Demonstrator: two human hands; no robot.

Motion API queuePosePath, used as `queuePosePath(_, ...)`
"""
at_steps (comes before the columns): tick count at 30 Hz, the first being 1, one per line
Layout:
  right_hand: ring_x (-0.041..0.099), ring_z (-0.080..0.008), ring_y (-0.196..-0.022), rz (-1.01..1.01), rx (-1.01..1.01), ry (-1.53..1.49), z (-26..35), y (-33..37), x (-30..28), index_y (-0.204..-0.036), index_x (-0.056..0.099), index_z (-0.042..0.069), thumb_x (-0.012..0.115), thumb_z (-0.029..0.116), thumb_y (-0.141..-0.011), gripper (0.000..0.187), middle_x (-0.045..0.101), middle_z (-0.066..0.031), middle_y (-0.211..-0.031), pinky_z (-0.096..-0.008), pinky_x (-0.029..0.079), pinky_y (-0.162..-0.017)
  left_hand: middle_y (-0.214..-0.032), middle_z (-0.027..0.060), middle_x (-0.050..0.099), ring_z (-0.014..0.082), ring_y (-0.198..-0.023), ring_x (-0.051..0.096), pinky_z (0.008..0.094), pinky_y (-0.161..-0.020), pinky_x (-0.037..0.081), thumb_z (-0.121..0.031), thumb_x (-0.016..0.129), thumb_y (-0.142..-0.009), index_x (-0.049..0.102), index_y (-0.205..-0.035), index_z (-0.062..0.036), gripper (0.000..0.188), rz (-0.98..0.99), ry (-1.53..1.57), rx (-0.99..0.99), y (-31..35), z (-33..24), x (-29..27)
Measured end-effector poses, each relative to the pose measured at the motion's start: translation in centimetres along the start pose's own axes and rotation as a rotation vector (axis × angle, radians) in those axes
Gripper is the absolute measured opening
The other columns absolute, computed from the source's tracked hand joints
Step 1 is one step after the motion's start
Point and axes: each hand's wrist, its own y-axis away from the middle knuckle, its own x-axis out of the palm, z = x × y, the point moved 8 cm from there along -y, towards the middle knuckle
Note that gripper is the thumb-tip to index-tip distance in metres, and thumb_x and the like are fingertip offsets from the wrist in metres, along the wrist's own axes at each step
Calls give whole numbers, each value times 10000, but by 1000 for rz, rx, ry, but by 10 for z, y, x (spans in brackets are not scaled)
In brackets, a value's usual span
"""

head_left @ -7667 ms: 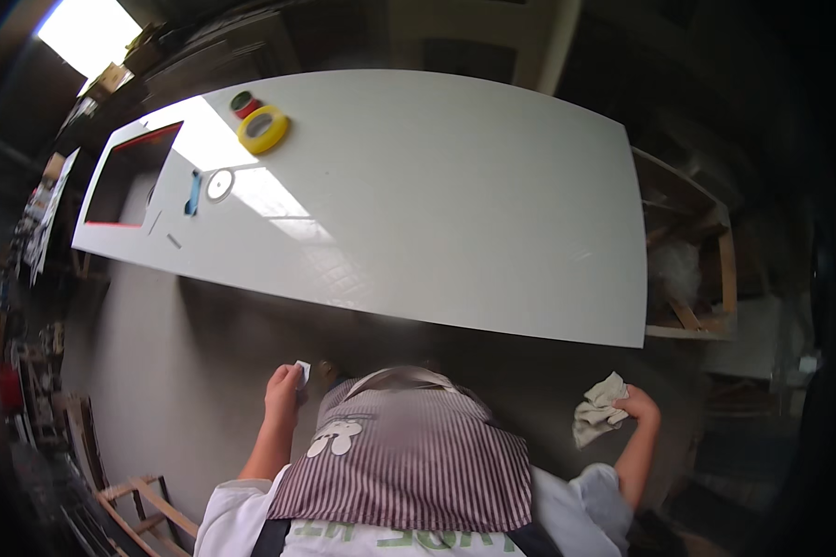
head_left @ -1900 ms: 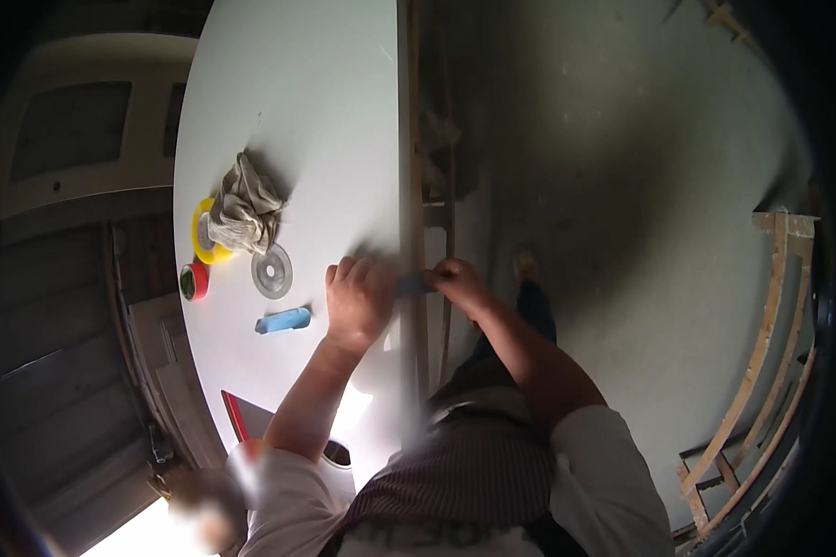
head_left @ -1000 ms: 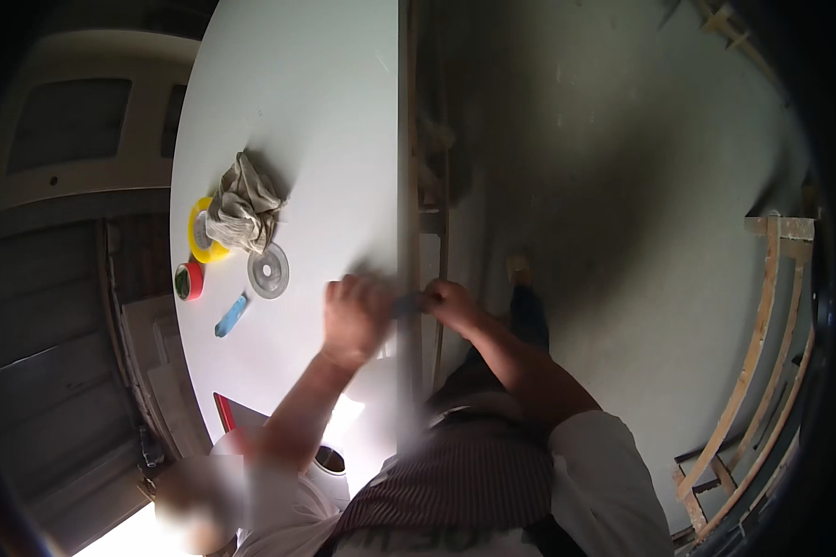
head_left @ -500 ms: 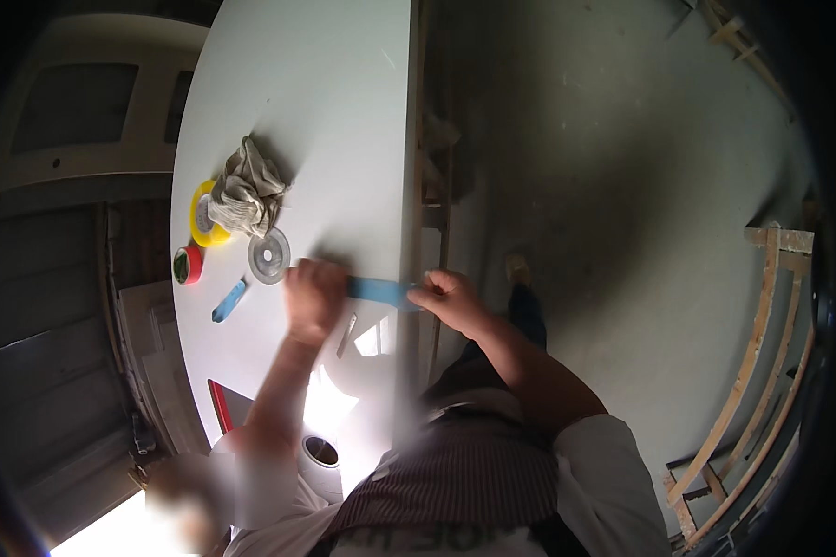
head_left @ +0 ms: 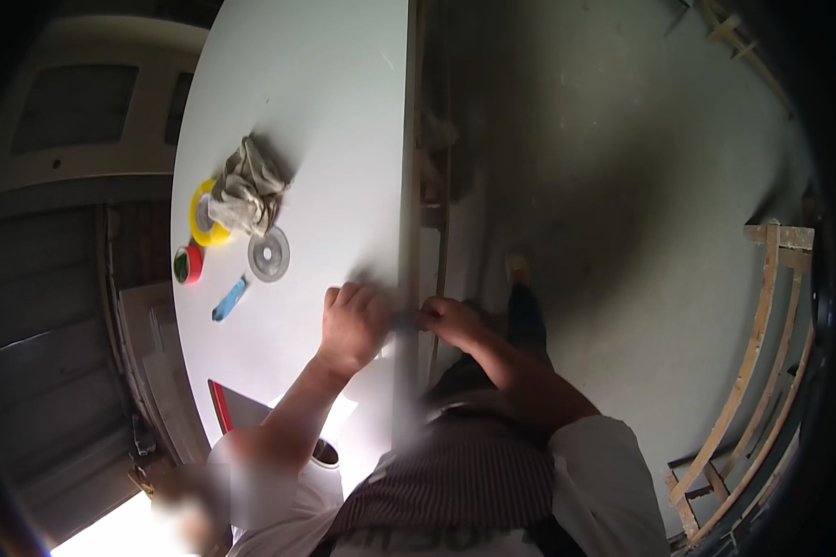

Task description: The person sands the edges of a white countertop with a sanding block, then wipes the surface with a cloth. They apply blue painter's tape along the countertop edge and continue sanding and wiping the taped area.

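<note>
The right hand (head_left: 449,322) has its grip together, thumb and fingers pinched on the near end of a blue strip (head_left: 404,321), just off the edge of the white worktop (head_left: 334,121). The left hand (head_left: 355,325) is over the worktop, fingers curled in and knuckles up; the strip reaches its side, but the palm is hidden, so I cannot tell whether that grip is clamped on it. Near the left forearm is a white pot (head_left: 323,475) with a round dark mouth; its contents cannot be made out. Farther left on the worktop, a crumpled rag (head_left: 246,190) overlaps a yellow roll (head_left: 200,227), near a clear disc (head_left: 269,255), a red roll (head_left: 193,265) and a blue piece (head_left: 228,300).
</note>
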Motion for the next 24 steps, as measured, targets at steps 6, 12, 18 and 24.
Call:
queuePosePath(6,613,-160,-721,7,-150,-153,52,0,-20,-889,654,29,653,300,-881,271,638,-96,-768,-320,487,-641,-781,1,572,225,-769,528,400,-663,369,-131,591,-768,516,-704,-152,100,57,-237,-251,10,75,-9)
queuePosePath(12,630,-215,-746,-5,-26,50,19,8,-6,-897,650,27,638,289,-888,262,652,-141,-796,-377,488,-679,-788,8,581,218,-790,543,382,-707,395,-158,609,-769,584,-763,-156,26,66,-88,25,2,6,-5)
queuePosePath(18,598,-202,-656,-66,-100,-79,39,12,-7,-810,606,20,648,260,-877,253,614,-89,-700,-367,476,-612,-794,17,579,232,-789,541,418,-680,381,-141,605,-770,533,-712,-145,92,31,-243,-29,16,34,2)
queuePosePath(24,567,-158,-657,9,-141,-41,19,27,-13,-825,602,49,663,265,-893,235,600,-54,-709,-327,455,-598,-733,88,546,289,-727,527,423,-671,389,-45,624,-813,511,-725,-68,146,-91,32,-154,14,-10,-43)
